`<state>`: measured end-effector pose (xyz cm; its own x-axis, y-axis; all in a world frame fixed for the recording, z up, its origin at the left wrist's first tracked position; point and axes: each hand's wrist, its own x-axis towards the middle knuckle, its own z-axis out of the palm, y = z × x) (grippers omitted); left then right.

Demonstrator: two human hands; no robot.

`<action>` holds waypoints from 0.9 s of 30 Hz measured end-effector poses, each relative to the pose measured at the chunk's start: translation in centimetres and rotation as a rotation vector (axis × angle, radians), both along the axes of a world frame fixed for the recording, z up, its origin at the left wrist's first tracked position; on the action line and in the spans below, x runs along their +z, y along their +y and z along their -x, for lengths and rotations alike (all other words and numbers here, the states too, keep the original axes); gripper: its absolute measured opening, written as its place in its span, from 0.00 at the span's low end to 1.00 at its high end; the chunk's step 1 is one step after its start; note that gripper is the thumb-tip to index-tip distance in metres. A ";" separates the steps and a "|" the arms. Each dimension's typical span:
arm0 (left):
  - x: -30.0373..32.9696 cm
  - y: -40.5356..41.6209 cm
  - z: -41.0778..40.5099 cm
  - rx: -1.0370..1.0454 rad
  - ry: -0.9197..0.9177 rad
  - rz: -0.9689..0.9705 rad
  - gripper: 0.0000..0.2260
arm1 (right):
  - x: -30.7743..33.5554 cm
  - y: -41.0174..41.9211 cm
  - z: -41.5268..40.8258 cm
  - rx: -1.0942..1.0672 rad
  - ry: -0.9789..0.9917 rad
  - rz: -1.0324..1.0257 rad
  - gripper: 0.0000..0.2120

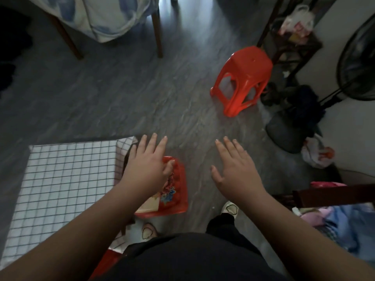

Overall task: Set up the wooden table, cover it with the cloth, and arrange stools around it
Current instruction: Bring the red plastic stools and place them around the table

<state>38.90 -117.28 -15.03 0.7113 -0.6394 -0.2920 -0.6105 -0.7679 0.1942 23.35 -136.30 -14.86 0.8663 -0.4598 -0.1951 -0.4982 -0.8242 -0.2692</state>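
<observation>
A low table covered by a white cloth with a black grid (67, 179) stands at the lower left. A red plastic stool with a flower print on its seat (172, 191) sits against the table's right side. My left hand (148, 165) hovers over that stool with fingers spread, holding nothing. My right hand (235, 169) is open above bare floor to the right. A second red stool (243, 80) stands upright farther off at the upper right. Part of another red stool (105, 262) shows below the table's near corner.
A bed with a pale blue-patterned sheet (105, 19) and wooden legs is at the top left. A fan on a stand (359, 63), dark bags and clutter (300, 110) line the right wall. A dark wooden piece (332, 193) and clothes (341, 226) lie at the lower right. Grey floor lies between.
</observation>
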 end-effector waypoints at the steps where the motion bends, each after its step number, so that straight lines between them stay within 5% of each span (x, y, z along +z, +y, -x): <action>1: 0.0 -2.4 0.4 0.004 0.000 0.007 0.32 | -0.1 -2.0 0.4 -0.008 -0.015 -0.007 0.37; 12: 2.0 -25.9 5.5 0.058 0.026 0.074 0.32 | 2.1 -24.4 5.1 -0.005 -0.040 0.001 0.38; 27: 1.9 -37.7 -2.9 0.093 0.052 0.082 0.32 | 2.8 -36.5 -2.2 -0.096 -0.074 -0.039 0.36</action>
<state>41.79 -154.95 -13.09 0.7540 -0.5945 -0.2795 -0.5250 -0.8011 0.2876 25.55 -172.80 -12.07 0.8313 -0.5347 -0.1516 -0.5519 -0.7619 -0.3390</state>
